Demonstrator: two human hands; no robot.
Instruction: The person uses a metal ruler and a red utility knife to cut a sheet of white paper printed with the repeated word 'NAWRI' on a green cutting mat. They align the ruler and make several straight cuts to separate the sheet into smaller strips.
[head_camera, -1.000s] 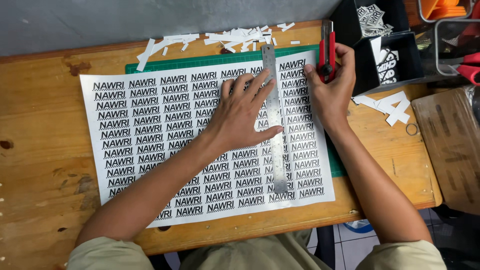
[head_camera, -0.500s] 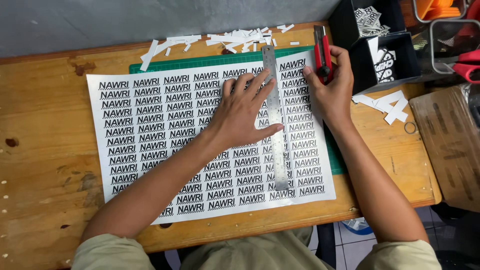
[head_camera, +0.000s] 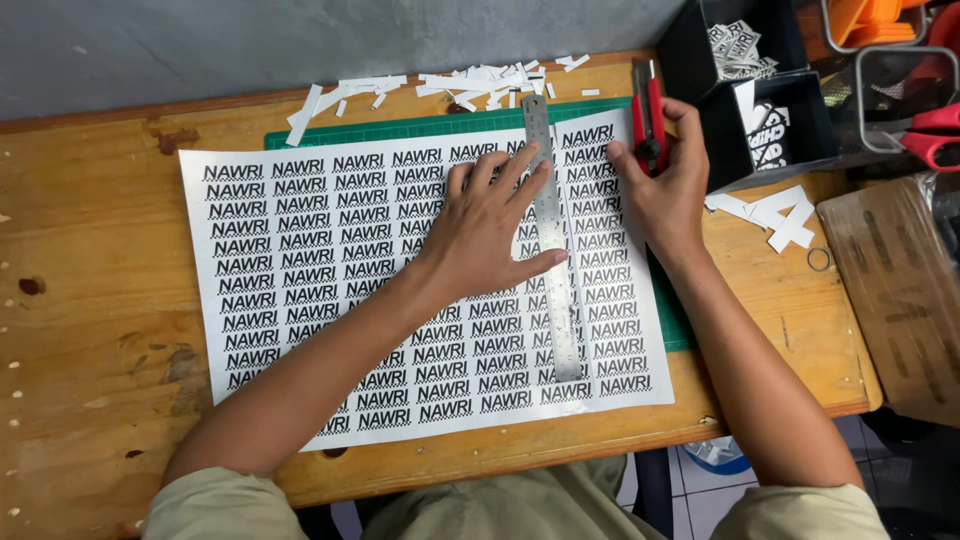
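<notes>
A large white sheet printed with rows of black labels lies over a green cutting mat on a wooden table. A long steel ruler lies lengthwise across the sheet's right part. My left hand presses flat on the sheet with fingertips and thumb against the ruler's left edge. My right hand grips a red utility knife at the sheet's upper right corner, to the right of the ruler, its tip pointing away from me.
White paper offcuts litter the table's far edge. Black boxes holding cut labels stand at the upper right, with loose white strips and a small ring beside them. A brown cardboard piece lies at the right.
The view has shifted slightly, so the sheet appears a little further right. Both hands keep their hold; the knife stays near the sheet's top right corner.
</notes>
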